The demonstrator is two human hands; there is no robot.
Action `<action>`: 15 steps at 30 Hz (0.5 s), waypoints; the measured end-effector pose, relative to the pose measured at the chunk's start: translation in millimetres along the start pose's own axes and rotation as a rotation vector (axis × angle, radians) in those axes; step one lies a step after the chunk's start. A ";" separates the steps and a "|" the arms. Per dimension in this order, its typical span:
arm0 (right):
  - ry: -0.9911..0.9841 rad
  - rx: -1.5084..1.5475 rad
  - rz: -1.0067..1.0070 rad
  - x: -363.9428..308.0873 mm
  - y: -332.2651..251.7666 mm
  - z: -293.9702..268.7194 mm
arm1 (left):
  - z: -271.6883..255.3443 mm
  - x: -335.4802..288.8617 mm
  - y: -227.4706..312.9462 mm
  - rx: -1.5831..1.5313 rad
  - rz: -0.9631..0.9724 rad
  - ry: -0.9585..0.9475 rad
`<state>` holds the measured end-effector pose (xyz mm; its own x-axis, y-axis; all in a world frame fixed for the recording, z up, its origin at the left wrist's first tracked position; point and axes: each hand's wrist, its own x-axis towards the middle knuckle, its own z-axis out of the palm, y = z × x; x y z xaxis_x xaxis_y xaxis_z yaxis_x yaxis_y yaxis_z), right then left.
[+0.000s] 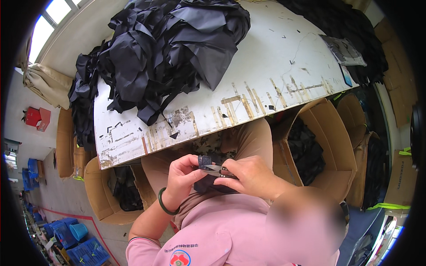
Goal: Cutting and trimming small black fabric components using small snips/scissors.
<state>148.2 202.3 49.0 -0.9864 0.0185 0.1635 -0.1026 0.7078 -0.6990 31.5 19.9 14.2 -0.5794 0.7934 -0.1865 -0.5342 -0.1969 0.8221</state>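
Note:
Over my lap, my left hand (182,174) pinches a small piece of black fabric (204,161) between thumb and fingers. My right hand (249,174) is closed around a pair of small metal thread snips (213,171). The blades point left and lie against the fabric, close to my left fingertips. Part of the fabric hangs below my hands onto my lap. Whether the blades are cutting into it, I cannot tell.
A white, tape-marked table (266,66) stands ahead, bearing a large heap of black fabric pieces (177,40). Cardboard boxes holding black material stand at left (111,195) and right (328,142). A clear plastic package (344,49) lies at the table's right edge. Blue baskets (88,252) sit on the floor at lower left.

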 end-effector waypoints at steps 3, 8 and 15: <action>-0.015 -0.001 0.017 1.7 -3.4 -2.1 | -2.9 -1.1 -3.4 0.054 0.044 -0.027; -0.183 0.203 0.152 2.1 -1.3 -8.4 | -2.2 -1.6 -0.8 0.100 0.072 -0.078; -0.241 0.343 0.222 2.9 0.1 -10.7 | -2.8 -1.9 -3.1 0.085 0.074 -0.121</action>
<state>146.6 210.0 56.8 -0.9868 -0.0502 -0.1542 0.1180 0.4306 -0.8948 32.6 17.3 10.5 -0.5343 0.8430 -0.0621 -0.4362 -0.2120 0.8745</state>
